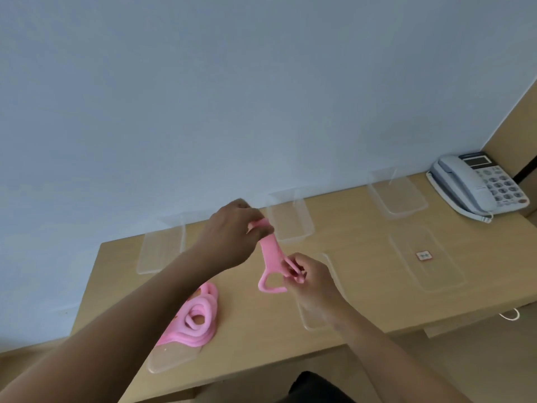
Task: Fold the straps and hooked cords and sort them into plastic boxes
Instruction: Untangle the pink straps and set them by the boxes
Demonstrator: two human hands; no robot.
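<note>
A pink strap [270, 257] hangs in the air above the wooden desk [363, 274], doubled over with a loop at its lower end. My left hand [235, 237] pinches its upper end. My right hand [308, 279] grips its lower part beside the loop. A pile of coiled pink straps and cords [196, 318] lies on a clear lid [171, 359] at the desk's front left. Clear plastic boxes stand along the back: one at the left [161, 251], one in the middle [290, 219] and one at the right [396, 193].
A clear lid [427, 257] with a small label lies at the right, another [316, 312] partly under my right forearm. A white desk phone [479, 186] sits at the back right corner. A pale wall stands behind the desk, whose front edge runs below my arms.
</note>
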